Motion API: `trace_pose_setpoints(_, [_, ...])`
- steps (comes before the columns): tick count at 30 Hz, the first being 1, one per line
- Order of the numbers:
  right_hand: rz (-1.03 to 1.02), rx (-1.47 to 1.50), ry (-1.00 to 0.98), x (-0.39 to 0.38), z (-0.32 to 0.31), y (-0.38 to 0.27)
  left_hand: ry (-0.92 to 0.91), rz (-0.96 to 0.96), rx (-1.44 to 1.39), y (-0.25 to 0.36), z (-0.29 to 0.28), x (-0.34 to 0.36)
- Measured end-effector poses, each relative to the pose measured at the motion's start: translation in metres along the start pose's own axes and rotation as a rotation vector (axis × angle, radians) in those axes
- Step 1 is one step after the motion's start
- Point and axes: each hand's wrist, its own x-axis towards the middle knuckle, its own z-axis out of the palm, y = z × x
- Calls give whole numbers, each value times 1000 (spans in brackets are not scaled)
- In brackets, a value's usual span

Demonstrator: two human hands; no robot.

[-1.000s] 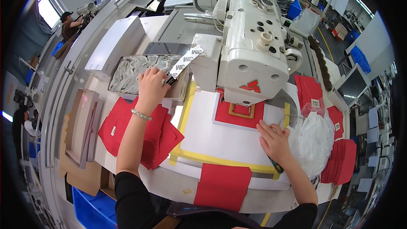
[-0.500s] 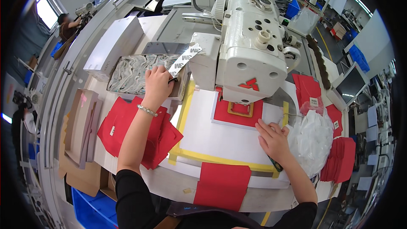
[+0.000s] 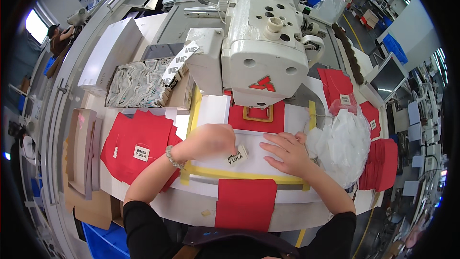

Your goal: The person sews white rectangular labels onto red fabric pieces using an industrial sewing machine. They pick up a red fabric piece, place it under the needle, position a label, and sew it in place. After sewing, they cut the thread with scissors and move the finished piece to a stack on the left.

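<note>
A small cream fabric label with dark print is pinched at the fingertips of my left hand, which is partly smeared by motion. Both are above the white sheet, left of my right hand. That hand lies low over the sheet with its fingers stretched out, holding nothing. Just beyond the hands, a red fabric piece sits under the head of a white sewing machine, a brass-coloured frame pressing on it. Close to my belly, another red fabric piece rests at the table's front.
Left of the machine stands a box of folded labels with a printed backing strip on its edge. Stacked red pieces lie at left, more red pieces at right beside a heap of white plastic. Yellow tape borders the sheet.
My left hand has come from the label box to the sheet, bringing a label. My right hand has shifted slightly toward me, off the red piece's corner. The whole view has shifted a little.
</note>
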Motion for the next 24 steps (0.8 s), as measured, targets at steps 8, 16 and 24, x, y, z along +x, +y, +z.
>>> trace_pose_setpoints(8, [-19, 272, -209, -6, 12, -10, -153, 220, 141, -37, 42, 32])
trace_pose_setpoints(16, [-108, 123, -140, -15, 15, -15, -111, 171, 442, -21, 36, 12])
trace_pose_setpoints(24, [-107, 73, -174, -14, 10, -11, -92, 95, 499, -8, 40, 0])
